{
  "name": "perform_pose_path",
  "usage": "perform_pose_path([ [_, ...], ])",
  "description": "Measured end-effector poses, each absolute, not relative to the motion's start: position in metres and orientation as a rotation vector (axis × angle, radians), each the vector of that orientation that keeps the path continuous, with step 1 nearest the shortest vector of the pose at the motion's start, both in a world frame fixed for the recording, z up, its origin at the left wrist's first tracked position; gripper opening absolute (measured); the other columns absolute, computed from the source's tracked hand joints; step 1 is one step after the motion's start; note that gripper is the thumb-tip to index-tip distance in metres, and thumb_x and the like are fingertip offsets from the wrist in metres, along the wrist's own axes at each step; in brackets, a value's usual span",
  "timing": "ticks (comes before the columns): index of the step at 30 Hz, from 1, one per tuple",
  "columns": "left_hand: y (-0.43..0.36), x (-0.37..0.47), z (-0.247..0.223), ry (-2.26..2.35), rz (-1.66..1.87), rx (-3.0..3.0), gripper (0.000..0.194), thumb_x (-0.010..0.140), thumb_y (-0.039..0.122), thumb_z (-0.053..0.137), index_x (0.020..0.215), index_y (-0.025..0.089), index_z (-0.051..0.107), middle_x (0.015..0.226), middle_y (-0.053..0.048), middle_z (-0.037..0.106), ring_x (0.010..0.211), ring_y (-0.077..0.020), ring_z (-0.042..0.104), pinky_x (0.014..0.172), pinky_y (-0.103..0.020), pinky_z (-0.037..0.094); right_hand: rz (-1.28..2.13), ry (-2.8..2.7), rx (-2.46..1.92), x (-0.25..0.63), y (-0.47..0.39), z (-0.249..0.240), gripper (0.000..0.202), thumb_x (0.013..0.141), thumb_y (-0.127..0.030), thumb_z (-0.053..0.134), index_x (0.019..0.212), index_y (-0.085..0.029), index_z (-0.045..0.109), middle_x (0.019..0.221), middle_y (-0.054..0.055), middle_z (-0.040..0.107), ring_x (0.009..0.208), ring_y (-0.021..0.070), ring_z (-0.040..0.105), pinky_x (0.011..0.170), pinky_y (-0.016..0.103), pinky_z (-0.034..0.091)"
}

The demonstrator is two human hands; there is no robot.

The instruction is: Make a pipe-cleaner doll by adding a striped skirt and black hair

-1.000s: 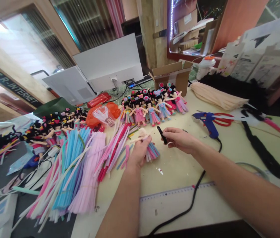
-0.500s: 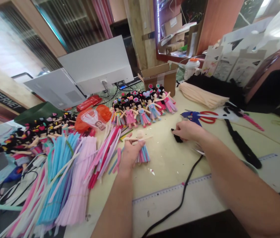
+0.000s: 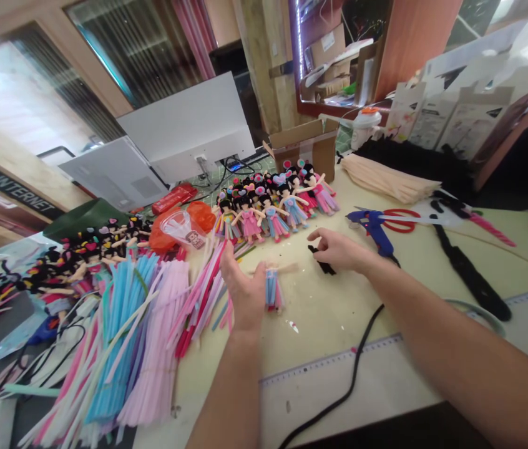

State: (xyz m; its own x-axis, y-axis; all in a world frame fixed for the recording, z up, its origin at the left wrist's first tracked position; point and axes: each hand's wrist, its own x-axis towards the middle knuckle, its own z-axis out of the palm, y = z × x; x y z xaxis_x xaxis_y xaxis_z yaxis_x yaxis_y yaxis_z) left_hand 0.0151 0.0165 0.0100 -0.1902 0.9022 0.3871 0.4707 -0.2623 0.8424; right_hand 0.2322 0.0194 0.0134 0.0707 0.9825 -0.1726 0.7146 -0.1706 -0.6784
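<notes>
A small doll (image 3: 272, 293) of fuzzy pipe cleaner, with beige arms and a striped blue, pink and white skirt, is beside the thumb of my left hand (image 3: 244, 293). That hand is open, with thumb and index finger spread apart; its thumb overlaps the doll's arm. The doll's head cannot be made out. To the right, my right hand (image 3: 339, 251) pinches a short black fuzzy piece (image 3: 324, 267) just above the table. A blue glue gun (image 3: 372, 229) lies beyond the right hand, beside red-handled scissors (image 3: 399, 219).
Finished dolls (image 3: 264, 215) stand grouped before a cardboard box (image 3: 304, 149). Pink and blue pipe cleaner bundles (image 3: 151, 349) cover the left side. A black cable (image 3: 351, 380) crosses the ruler strip (image 3: 311, 368). Beige stems (image 3: 386, 178) and a black fuzzy strip (image 3: 472, 274) lie right.
My left hand's fingers have spread apart from around the doll. The right hand, with the black piece, has moved left toward the doll. The view has shifted slightly.
</notes>
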Motion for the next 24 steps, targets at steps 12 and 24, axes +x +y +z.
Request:
perform_pose_path([
  [12,-0.003,0.041,0.011,1.044,0.805,1.462,0.027,0.082,0.028,0.056,0.104,0.016,0.065,0.083,-0.004,0.067,0.068,-0.0134,0.06,0.062,-0.024,0.046,1.424,-1.287,-1.219,0.194,0.004,0.019,0.024,0.072,-0.016,0.064,0.09,-0.021,0.049,0.062,-0.006,0.059,0.052,0.012,0.062,0.048,0.022,0.048],
  [24,0.011,0.025,0.019,1.055,0.992,0.955,0.022,0.078,0.024,0.057,0.099,0.017,0.054,0.075,0.0,0.063,0.057,-0.0095,0.062,0.052,-0.019,0.046,0.813,-1.814,-1.704,0.193,0.059,0.01,0.01,0.079,-0.012,0.056,0.081,-0.018,0.063,0.074,0.0,0.065,0.064,0.0105,0.06,0.056,0.019,0.041],
])
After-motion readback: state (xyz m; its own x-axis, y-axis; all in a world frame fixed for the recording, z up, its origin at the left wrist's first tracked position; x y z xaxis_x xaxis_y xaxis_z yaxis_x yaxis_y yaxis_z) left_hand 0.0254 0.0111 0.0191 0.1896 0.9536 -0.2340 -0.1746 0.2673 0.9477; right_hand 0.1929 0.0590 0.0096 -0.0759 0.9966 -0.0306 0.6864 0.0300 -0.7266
